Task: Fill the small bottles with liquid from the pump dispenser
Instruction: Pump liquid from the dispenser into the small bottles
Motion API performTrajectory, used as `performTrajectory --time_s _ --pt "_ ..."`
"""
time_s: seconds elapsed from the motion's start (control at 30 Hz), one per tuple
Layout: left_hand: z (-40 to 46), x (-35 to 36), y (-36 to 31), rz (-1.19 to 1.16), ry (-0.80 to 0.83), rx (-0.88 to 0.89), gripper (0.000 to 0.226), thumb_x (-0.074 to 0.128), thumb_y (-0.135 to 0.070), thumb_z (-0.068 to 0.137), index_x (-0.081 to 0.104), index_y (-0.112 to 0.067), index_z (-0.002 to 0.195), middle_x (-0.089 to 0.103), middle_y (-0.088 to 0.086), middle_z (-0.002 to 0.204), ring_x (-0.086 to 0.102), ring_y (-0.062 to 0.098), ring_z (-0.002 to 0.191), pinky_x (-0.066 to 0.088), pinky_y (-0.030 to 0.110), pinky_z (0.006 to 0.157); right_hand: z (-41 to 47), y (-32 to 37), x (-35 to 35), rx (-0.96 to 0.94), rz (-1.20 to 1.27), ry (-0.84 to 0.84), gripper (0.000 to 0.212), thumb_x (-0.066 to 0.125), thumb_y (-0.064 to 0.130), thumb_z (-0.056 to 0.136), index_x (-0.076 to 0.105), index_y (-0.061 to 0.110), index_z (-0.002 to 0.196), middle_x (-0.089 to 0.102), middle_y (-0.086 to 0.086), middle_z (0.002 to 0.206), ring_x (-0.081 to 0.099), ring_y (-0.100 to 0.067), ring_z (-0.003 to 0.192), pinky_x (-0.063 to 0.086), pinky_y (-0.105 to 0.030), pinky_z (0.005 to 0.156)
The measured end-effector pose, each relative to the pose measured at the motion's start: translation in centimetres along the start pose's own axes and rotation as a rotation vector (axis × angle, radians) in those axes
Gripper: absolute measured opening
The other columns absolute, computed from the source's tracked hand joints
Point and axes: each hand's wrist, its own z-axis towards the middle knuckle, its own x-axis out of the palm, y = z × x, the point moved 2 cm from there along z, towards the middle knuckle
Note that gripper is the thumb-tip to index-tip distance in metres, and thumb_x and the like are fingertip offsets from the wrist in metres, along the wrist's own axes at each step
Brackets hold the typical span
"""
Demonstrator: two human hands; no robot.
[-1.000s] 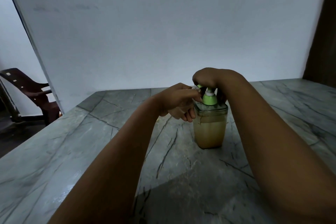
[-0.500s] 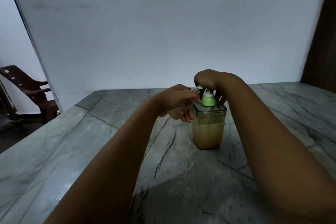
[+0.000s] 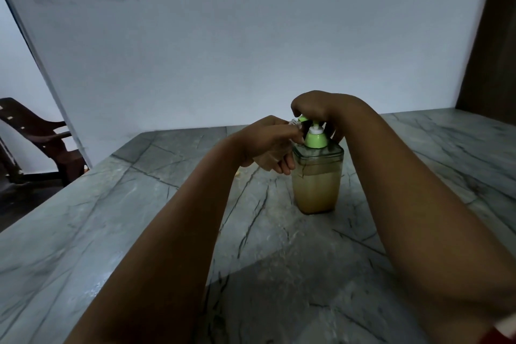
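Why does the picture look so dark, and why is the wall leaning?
Head view: the room is dim, so both arms look dark; a soft shadow lies on the table near the camera; the wide-angle lens bends the wall edge; the pump dispenser stays fairly sharp.

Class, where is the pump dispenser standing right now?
In the head view the dispenser stands upright on the marble table, right of centre, with the right hand on its pump top and the left hand beside its spout.
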Motion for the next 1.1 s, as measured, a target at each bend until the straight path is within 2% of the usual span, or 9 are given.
performTrajectory --time_s 0.17,0.37,0.47,0.53,0.73,0.9,0.97,1.03,1.1 --pt "-0.06 0.13 0.05 -0.012 -0.004 0.003 0.022 0.048 -0.011 0.093 0.063 -0.004 0.079 0.063 0.022 0.067 0.063 0.028 0.054 0.052 0.028 0.054 0.27 -0.32 0.43 -0.003 -0.085 0.025 0.024 0.032 0.012 0.093 0.043 0.006 0.074 0.044 -0.011 0.072 0.04 -0.023 0.06 0.038 -0.027 0.057" --pt "0.04 0.0 0.25 -0.005 0.001 0.02 0.022 0.049 -0.01 0.092 0.063 -0.003 0.077 0.065 0.022 0.067 0.063 0.029 0.054 0.052 0.028 0.053 -0.08 -0.47 -0.21 -0.013 0.068 0.022 0.024 0.032 0.023 0.098 0.043 0.011 0.08 0.042 -0.01 0.076 0.042 -0.024 0.061 0.04 -0.031 0.062" --pt "0.15 -0.06 0.15 0.001 0.006 0.02 0.02 0.049 -0.01 0.093 0.063 -0.003 0.081 0.064 0.023 0.067 0.063 0.028 0.053 0.052 0.027 0.052 0.13 -0.39 0.03 -0.011 0.021 0.015 0.027 0.032 0.011 0.095 0.035 0.007 0.069 0.037 -0.01 0.066 0.035 -0.023 0.056 0.035 -0.027 0.056" --pt "0.17 -0.06 0.1 -0.004 0.006 0.022 0.02 0.048 -0.01 0.093 0.063 -0.002 0.082 0.064 0.024 0.069 0.063 0.028 0.053 0.052 0.027 0.052 0.28 -0.44 0.17 0.001 -0.007 0.011 0.033 0.032 0.009 0.096 0.034 0.008 0.063 0.038 -0.009 0.066 0.039 -0.024 0.061 0.038 -0.028 0.057" --pt "0.12 -0.04 0.25 0.0 0.005 0.026 0.023 0.049 -0.01 0.093 0.064 -0.005 0.076 0.065 0.023 0.068 0.063 0.03 0.054 0.052 0.028 0.053 0.7 -0.57 0.38 -0.002 -0.029 -0.003 0.027 0.031 0.011 0.094 0.042 0.008 0.07 0.046 -0.008 0.069 0.04 -0.021 0.059 0.037 -0.025 0.052" --pt "0.11 0.06 0.17 0.004 0.028 0.042 0.024 0.047 -0.01 0.094 0.062 -0.004 0.077 0.065 0.022 0.068 0.063 0.028 0.053 0.053 0.029 0.054 0.65 -0.51 -0.49 -0.006 0.05 0.008 0.017 0.031 0.014 0.095 0.045 0.006 0.089 0.049 -0.013 0.073 0.046 -0.031 0.079 0.04 -0.028 0.058" --pt "0.01 0.0 0.15 -0.008 0.026 0.037 0.026 0.047 -0.01 0.094 0.063 -0.005 0.075 0.066 0.022 0.068 0.063 0.029 0.054 0.053 0.03 0.055 0.62 -0.43 -0.37 -0.02 0.028 0.017 0.021 0.03 0.009 0.094 0.043 0.006 0.078 0.042 -0.013 0.07 0.043 -0.029 0.07 0.037 -0.025 0.056" --pt "-0.03 -0.02 0.15 -0.014 0.031 0.033 0.027 0.046 -0.01 0.095 0.063 -0.005 0.073 0.065 0.022 0.068 0.063 0.029 0.054 0.053 0.029 0.055 0.63 -0.15 -0.01 -0.025 0.011 0.008 0.033 0.03 0.002 0.094 0.029 0.01 0.062 0.029 -0.008 0.064 0.032 -0.023 0.058 0.03 -0.024 0.054" --pt "-0.07 -0.01 0.13 -0.007 0.029 0.032 0.027 0.046 -0.01 0.095 0.063 -0.005 0.073 0.065 0.022 0.067 0.063 0.029 0.054 0.052 0.028 0.054 0.83 -0.04 0.12 -0.03 -0.019 -0.025 0.04 0.029 0.002 0.097 0.025 0.011 0.058 0.027 -0.006 0.063 0.035 -0.025 0.066 0.033 -0.025 0.061"
